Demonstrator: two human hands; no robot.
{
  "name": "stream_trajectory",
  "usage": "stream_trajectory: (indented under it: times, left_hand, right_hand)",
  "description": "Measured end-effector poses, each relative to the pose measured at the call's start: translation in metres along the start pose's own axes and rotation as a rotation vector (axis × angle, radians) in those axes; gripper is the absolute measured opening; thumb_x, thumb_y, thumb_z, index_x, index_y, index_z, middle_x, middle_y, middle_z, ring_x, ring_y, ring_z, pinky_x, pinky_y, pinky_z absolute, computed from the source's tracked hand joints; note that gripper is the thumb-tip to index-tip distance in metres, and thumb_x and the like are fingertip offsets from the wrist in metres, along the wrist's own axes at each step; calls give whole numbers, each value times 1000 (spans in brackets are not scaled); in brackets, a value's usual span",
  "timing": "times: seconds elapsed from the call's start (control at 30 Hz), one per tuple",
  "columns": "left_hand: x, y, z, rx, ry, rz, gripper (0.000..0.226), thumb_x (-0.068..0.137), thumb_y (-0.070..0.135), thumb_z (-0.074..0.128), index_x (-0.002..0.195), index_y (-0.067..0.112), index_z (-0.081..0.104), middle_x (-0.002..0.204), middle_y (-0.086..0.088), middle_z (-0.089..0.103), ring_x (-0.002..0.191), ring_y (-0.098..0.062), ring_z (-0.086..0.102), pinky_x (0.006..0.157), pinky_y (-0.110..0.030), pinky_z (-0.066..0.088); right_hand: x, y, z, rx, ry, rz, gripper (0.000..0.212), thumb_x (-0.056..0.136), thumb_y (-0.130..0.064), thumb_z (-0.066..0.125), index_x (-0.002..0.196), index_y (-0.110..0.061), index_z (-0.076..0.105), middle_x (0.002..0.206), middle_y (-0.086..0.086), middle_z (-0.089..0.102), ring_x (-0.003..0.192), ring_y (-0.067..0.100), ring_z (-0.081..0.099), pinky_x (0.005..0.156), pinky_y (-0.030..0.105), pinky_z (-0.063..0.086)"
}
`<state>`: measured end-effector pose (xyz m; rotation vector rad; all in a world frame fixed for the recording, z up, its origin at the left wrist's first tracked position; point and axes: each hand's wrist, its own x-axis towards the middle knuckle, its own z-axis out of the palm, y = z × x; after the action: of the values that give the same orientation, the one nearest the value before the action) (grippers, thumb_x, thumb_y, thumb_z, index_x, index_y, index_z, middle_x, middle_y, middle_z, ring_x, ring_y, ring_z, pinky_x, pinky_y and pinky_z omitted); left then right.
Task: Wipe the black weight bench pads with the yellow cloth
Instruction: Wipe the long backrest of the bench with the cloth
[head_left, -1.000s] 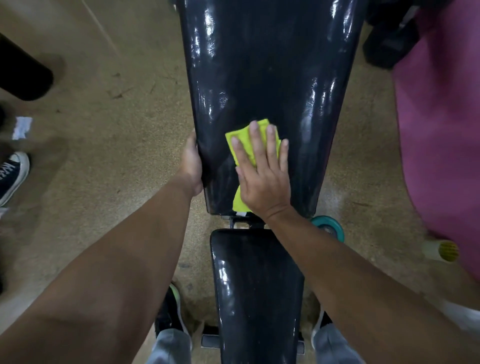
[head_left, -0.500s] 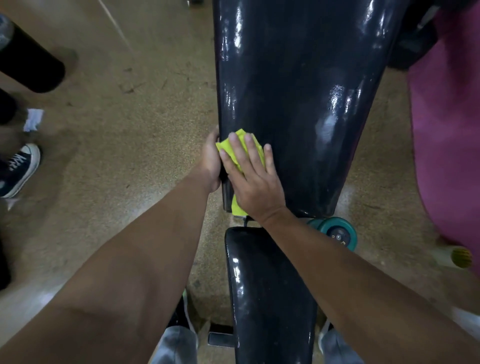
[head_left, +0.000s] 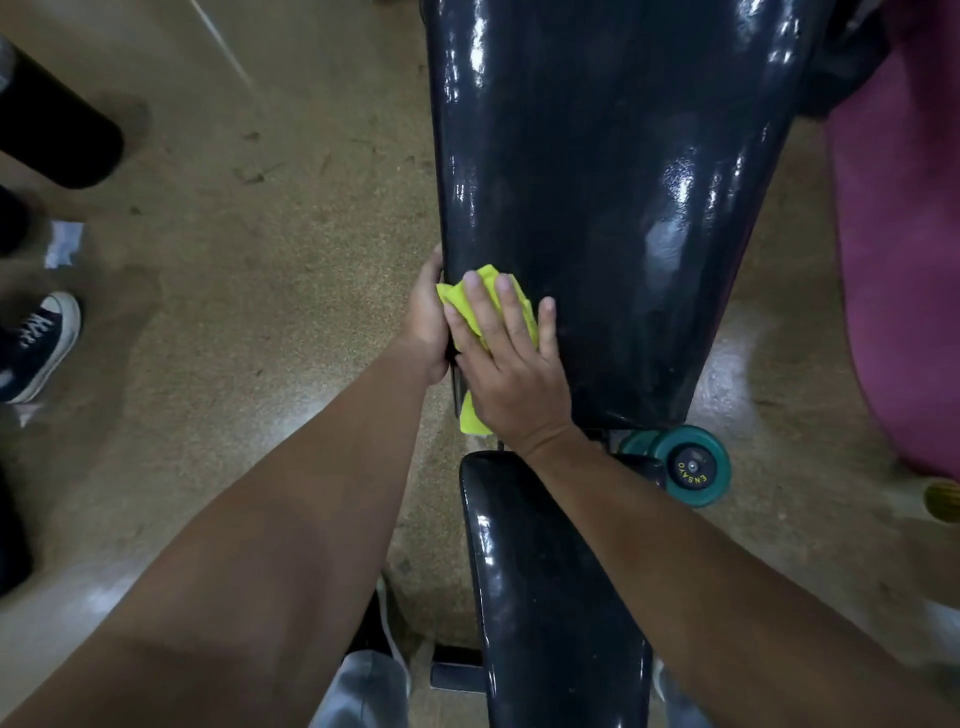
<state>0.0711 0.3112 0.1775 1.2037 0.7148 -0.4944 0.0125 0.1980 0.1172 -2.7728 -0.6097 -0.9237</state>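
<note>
pads: 2, back pad (head_left: 597, 208), seat pad (head_left: 556, 597) | cloth (head_left: 475, 306): 1 | hands: 2, left hand (head_left: 426, 322), right hand (head_left: 511, 369) | wheel (head_left: 688, 465): 1, 4 o'clock | sneaker (head_left: 39, 345): 1, 9 o'clock

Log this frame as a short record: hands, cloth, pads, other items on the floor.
right hand: flat, fingers straight, pressing the yellow cloth
yellow cloth: crumpled, at the long pad's near left edge
left hand: holds that pad's left edge, beside the cloth
long glossy black bench pad: shiny
short black seat pad: nearer, untouched
teal dumbbell: on the floor, right of the pad gap
</note>
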Motion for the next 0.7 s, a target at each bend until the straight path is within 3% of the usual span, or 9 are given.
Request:
stream_trajectory:
  times: [0.1, 0.17, 0.3, 0.47, 0.57, 0.7]
  left_hand:
    - [0, 1, 1, 0, -20, 7, 68, 106, 59, 28, 118, 14, 77, 109, -8, 81, 106, -24, 76, 96, -35, 58]
    - [0, -2, 3, -22, -3, 26, 66, 106, 60, 31, 121, 16, 77, 113, -8, 81, 109, -24, 76, 102, -38, 57]
    - [1, -5, 7, -73, 20, 62, 60, 106, 57, 35, 114, 16, 79, 112, -9, 81, 111, -24, 76, 98, -37, 57]
    - [-3, -3, 6, -62, -7, 15, 66, 109, 55, 23, 102, 14, 75, 88, -5, 82, 83, -18, 79, 68, -23, 62]
    - [-3, -2, 6, -54, -7, 51, 67, 110, 54, 22, 115, 12, 74, 101, -7, 82, 97, -21, 79, 81, -29, 61]
    - [-4, -5, 11, -62, 23, 54, 66, 108, 57, 26, 114, 18, 78, 109, -7, 82, 100, -20, 79, 89, -34, 60]
  right_hand:
    - [-12, 24, -8, -30, -16, -12, 55, 102, -30, 63, 154, -27, 46, 164, 5, 31, 152, 31, 31, 126, 59, 6]
    - [-7, 36, -12, -52, 6, 81, 52, 103, -31, 59, 153, -27, 46, 162, 9, 39, 150, 35, 35, 123, 64, 11]
    - [20, 13, -9, -33, 87, 331, 49, 103, -28, 60, 151, -20, 52, 158, 17, 45, 148, 42, 39, 119, 68, 21]
    - [-2, -3, 0, -11, -9, 61, 57, 99, -27, 66, 153, -23, 49, 162, 8, 41, 152, 32, 31, 125, 60, 12]
    - [-16, 27, -9, -36, -22, -5, 55, 102, -28, 62, 155, -27, 45, 164, 5, 36, 152, 29, 32, 126, 59, 9]
    - [-6, 45, -18, -61, 25, 147, 50, 105, -28, 57, 154, -26, 46, 159, 11, 44, 148, 37, 39, 119, 67, 23]
